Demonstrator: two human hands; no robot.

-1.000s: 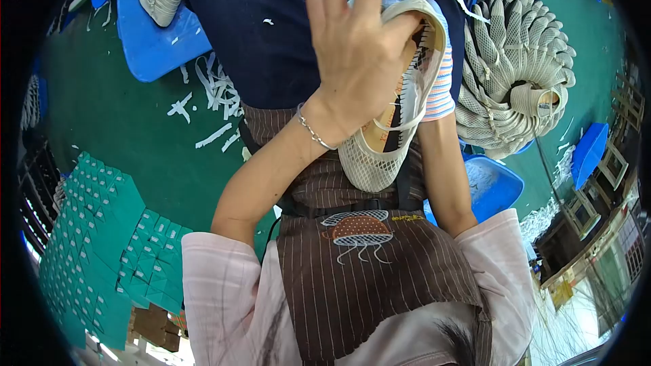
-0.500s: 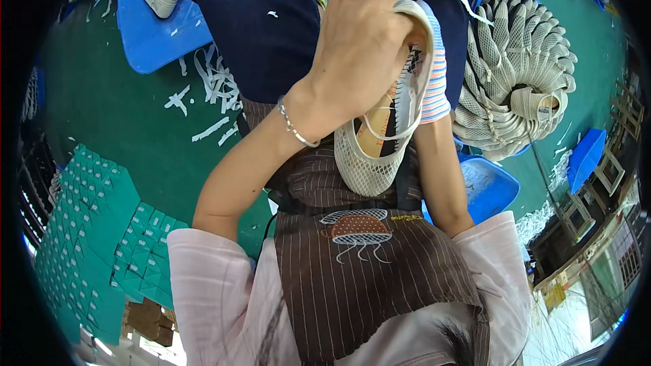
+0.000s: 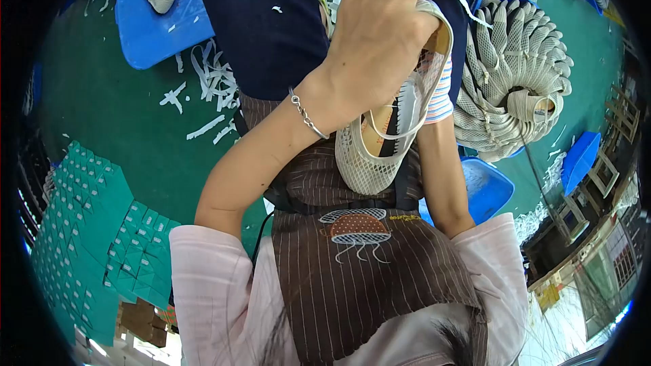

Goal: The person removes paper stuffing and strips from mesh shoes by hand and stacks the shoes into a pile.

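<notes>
A beige mesh shoe is held over my lap, toe toward me and opening facing up. Its insole and a loose pale strap show inside. My left hand covers the heel end. Three of its fingers are spread upward, while another bends into the opening; its thumb and whatever it pinches are hidden. Behind the shoe, my right hand wears blue, orange and white striped fabric and supports the shoe from its far side. The right fingers are mostly hidden.
A coiled stack of similar mesh shoes stands at right. Blue plastic stools are on the green floor, among white strips. Green boxes are piled at left. My striped brown apron lies below.
My left hand has shifted slightly right and toward the top, its fingers reaching out of frame. The shoe's heel end has tilted a little to the right. My right hand stays behind it.
</notes>
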